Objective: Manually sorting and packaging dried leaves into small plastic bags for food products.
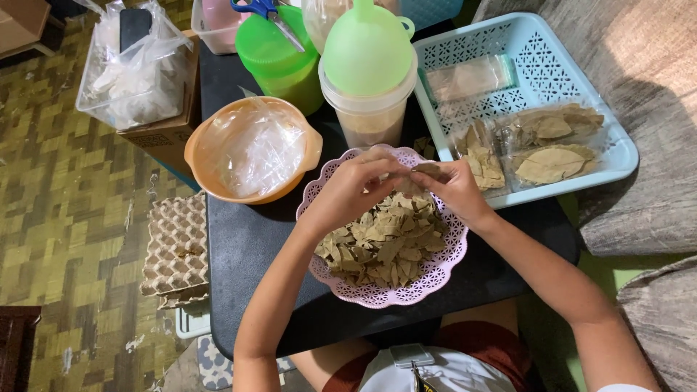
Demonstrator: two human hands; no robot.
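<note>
While a pink dish (435,272) of dried leaves (385,243) sits close below, the left hand (356,185) and right hand (454,187) meet, apparently pinching one leaf (427,169) over a blue basket (537,43) of filled bags (553,163).

bare forearms, white top (443,374), reddish-brown shorts (501,345), white sleeve edge (624,388).

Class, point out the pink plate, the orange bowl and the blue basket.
pink plate (377,294), head view, bare front rim.
orange bowl (194,156), head view, left rim.
blue basket (541,54), head view, bare latticed floor.
</note>
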